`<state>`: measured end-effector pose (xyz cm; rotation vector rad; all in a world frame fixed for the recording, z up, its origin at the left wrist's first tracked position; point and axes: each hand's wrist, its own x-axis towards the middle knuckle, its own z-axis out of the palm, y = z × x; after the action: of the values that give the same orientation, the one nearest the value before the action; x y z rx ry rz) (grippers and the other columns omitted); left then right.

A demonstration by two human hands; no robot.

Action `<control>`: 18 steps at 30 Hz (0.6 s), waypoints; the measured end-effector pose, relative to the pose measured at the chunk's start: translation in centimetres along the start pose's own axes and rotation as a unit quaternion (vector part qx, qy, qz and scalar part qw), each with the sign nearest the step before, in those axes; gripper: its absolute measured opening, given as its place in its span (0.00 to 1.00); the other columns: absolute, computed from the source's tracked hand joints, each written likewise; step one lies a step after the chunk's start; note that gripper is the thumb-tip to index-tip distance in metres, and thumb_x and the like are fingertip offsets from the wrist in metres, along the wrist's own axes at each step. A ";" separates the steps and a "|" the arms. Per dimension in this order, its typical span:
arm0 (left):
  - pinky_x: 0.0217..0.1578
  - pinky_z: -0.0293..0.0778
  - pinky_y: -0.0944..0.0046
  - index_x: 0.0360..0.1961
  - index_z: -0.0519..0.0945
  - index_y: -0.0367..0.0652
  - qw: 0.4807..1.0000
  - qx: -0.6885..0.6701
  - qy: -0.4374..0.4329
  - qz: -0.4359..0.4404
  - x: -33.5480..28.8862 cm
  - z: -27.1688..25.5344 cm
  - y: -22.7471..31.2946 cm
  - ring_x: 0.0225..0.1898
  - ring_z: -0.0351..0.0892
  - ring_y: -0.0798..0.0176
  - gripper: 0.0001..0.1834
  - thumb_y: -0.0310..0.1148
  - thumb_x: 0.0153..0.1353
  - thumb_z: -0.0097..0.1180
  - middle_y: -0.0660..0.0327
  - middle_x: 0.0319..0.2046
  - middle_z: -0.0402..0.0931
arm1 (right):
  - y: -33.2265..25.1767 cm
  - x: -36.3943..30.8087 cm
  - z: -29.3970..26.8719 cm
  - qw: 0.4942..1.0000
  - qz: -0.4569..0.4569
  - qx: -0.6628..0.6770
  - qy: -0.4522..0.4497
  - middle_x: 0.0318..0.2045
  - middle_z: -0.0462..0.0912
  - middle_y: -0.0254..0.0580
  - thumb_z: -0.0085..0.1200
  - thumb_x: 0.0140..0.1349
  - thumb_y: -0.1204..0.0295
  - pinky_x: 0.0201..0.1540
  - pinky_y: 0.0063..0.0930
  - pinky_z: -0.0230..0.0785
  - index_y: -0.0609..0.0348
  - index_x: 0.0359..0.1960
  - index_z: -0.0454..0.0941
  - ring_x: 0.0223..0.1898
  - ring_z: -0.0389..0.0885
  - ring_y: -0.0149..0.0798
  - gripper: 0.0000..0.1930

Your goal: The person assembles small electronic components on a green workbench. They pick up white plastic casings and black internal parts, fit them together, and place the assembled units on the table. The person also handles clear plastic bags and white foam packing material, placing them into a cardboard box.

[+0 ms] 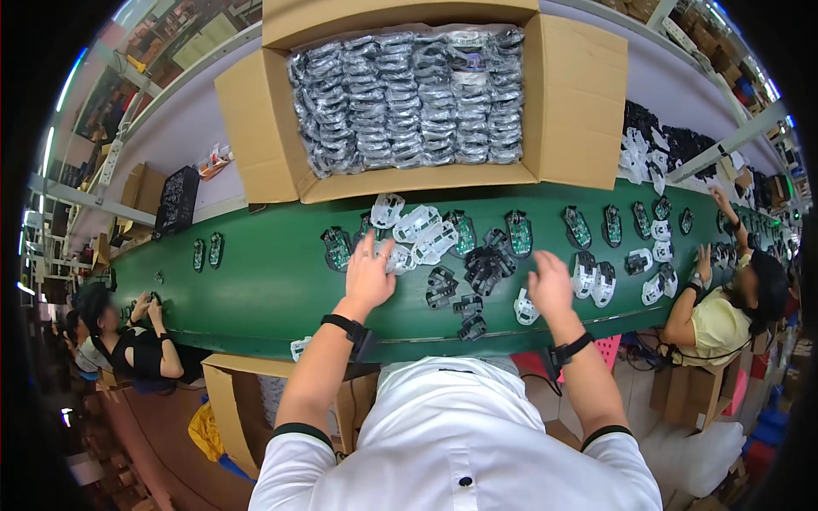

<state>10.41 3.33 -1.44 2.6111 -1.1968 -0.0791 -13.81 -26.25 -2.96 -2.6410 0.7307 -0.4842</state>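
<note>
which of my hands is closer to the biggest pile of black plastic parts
Right: the right hand is just right of the black pile, while the left hand is farther away to its left, by the white plastic shells.

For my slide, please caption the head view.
Left hand at clustered white shells, right hand by a single shell, over a green table.

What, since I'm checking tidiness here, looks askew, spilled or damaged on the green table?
The black parts in the middle of the green table look untidy, heaped at mixed angles, while the circuit boards to their right lie spaced apart. Nothing looks clearly spilled or damaged.
</note>
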 end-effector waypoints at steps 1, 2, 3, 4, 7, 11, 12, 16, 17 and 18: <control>0.63 0.67 0.47 0.63 0.71 0.46 0.998 0.023 -0.043 0.037 -0.2 0.7 -1.2 0.63 0.66 0.39 0.35 0.34 0.51 0.67 0.45 0.64 0.65 | -1.0 0.6 1.2 0.998 -0.050 0.016 -0.035 0.60 0.74 0.59 0.65 0.52 0.62 0.64 0.48 0.65 0.56 0.59 0.76 0.61 0.72 0.59 0.30; 0.62 0.67 0.47 0.62 0.72 0.46 0.999 0.022 -0.027 0.017 -0.5 1.5 -2.1 0.62 0.67 0.40 0.35 0.35 0.51 0.68 0.45 0.62 0.66 | -2.0 0.5 1.8 0.995 -0.076 0.032 -0.059 0.64 0.70 0.60 0.66 0.52 0.54 0.68 0.56 0.57 0.52 0.63 0.74 0.65 0.67 0.63 0.36; 0.60 0.68 0.47 0.61 0.72 0.47 1.000 0.021 -0.014 -0.001 -0.9 2.0 -2.5 0.61 0.68 0.40 0.35 0.36 0.50 0.69 0.45 0.60 0.67 | -2.6 0.5 3.4 0.990 -0.075 0.024 -0.113 0.70 0.61 0.61 0.66 0.48 0.41 0.72 0.62 0.45 0.50 0.68 0.68 0.71 0.56 0.64 0.47; 0.59 0.69 0.47 0.61 0.73 0.47 1.000 0.020 -0.004 -0.021 -1.6 2.0 -2.7 0.59 0.69 0.41 0.35 0.37 0.49 0.70 0.46 0.58 0.69 | -3.7 0.5 4.0 0.986 -0.076 -0.003 -0.147 0.72 0.57 0.62 0.65 0.46 0.36 0.73 0.63 0.41 0.48 0.71 0.64 0.73 0.52 0.65 0.52; 0.56 0.68 0.47 0.61 0.72 0.49 0.997 0.025 0.040 -0.056 -4.0 1.2 -2.8 0.57 0.69 0.44 0.38 0.38 0.47 0.72 0.47 0.52 0.69 | -6.7 0.5 4.8 0.968 -0.087 -0.060 -0.228 0.74 0.47 0.67 0.62 0.38 0.26 0.73 0.66 0.34 0.45 0.77 0.52 0.74 0.45 0.71 0.65; 0.48 0.75 0.47 0.51 0.75 0.42 0.986 -0.047 0.099 -0.129 -9.1 1.3 -4.2 0.49 0.74 0.41 0.31 0.43 0.48 0.74 0.46 0.48 0.70 | -9.3 -2.1 4.3 0.926 -0.124 -0.133 -0.330 0.74 0.40 0.73 0.65 0.44 0.32 0.72 0.68 0.38 0.49 0.78 0.46 0.72 0.43 0.78 0.64; 0.44 0.76 0.47 0.47 0.73 0.39 0.975 -0.084 0.146 -0.147 -9.9 0.8 -4.1 0.47 0.75 0.39 0.30 0.41 0.48 0.75 0.45 0.46 0.71 | -9.4 -2.8 4.4 0.925 -0.143 -0.118 -0.332 0.74 0.40 0.73 0.64 0.46 0.33 0.71 0.68 0.38 0.50 0.77 0.46 0.72 0.42 0.78 0.62; 0.46 0.74 0.48 0.43 0.69 0.38 0.945 -0.132 0.254 -0.158 -12.8 1.1 -5.5 0.45 0.75 0.40 0.30 0.34 0.46 0.77 0.45 0.44 0.73 | -11.3 -4.6 7.6 0.928 -0.222 -0.014 -0.300 0.74 0.40 0.73 0.61 0.54 0.38 0.72 0.67 0.38 0.48 0.76 0.52 0.74 0.39 0.76 0.52; 0.46 0.73 0.49 0.43 0.69 0.37 0.942 -0.147 0.251 -0.168 -13.5 1.3 -5.7 0.45 0.75 0.40 0.29 0.34 0.46 0.77 0.45 0.44 0.73 | -11.8 -4.4 8.7 0.923 -0.254 0.028 -0.289 0.74 0.41 0.73 0.61 0.55 0.38 0.73 0.65 0.39 0.47 0.76 0.54 0.74 0.39 0.75 0.51; 0.46 0.73 0.49 0.43 0.70 0.37 0.938 -0.159 0.251 -0.179 -14.2 1.5 -5.9 0.44 0.75 0.41 0.29 0.33 0.47 0.76 0.46 0.44 0.73 | -13.0 -4.2 9.7 0.920 -0.268 0.049 -0.282 0.74 0.42 0.72 0.61 0.55 0.39 0.73 0.64 0.40 0.46 0.75 0.56 0.74 0.40 0.74 0.49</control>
<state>5.13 17.35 -5.33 2.3232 -0.4845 0.2851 -7.76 -11.19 -6.91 -2.6538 -0.1967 0.1246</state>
